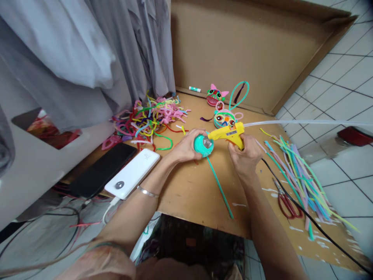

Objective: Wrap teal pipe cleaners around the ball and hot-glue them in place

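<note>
My left hand [188,146] is closed around a ball wrapped in teal pipe cleaner [201,149], which has a bare greyish patch near its top right. A teal pipe cleaner [220,188] runs from beneath the ball toward the table's front edge; I cannot tell whether the two are joined. In my right hand [246,153] is a yellow hot glue gun [229,134], its nozzle pointing left at the bare patch. Whether the tip touches the ball is hard to tell. A long clear glue stick [291,122] sticks out of the gun's rear.
Two decorated animal heads [215,96] stand at the back by a cardboard wall [247,46]. Tangled pipe cleaners [157,116] lie at left, beside a black phone [101,169] and white power bank [132,173]. Straight pipe cleaners [303,179], red scissors [287,202] and a black cord [305,217] are at right.
</note>
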`<state>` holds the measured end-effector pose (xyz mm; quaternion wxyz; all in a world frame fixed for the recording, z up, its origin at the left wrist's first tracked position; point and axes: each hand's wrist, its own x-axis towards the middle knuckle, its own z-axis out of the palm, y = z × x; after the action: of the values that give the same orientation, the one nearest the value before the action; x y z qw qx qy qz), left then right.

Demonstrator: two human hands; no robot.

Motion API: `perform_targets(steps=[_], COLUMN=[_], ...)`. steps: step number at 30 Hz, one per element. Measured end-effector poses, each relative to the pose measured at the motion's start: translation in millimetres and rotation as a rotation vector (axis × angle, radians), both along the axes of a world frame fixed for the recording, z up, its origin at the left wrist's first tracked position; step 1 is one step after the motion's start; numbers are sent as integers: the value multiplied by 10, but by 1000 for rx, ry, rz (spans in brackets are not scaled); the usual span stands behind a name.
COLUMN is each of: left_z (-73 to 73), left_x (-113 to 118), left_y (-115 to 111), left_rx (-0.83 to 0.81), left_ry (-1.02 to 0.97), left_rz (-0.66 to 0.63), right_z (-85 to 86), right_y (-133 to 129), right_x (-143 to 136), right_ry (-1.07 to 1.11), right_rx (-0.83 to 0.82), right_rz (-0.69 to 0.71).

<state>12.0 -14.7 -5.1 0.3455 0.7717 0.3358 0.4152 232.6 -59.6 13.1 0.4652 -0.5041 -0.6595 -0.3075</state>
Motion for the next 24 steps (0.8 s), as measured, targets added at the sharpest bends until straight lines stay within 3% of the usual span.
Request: perform_targets(steps=[24], left_z=[-14], left_x=[0], left_y=[9], left_rx=[-5], left_ry=[-27], left_rz=[-9], right_z=[-31], right_y=[8], right_x=[11], right_ry=[56], right_rx=[-61], right_rz=[-18])
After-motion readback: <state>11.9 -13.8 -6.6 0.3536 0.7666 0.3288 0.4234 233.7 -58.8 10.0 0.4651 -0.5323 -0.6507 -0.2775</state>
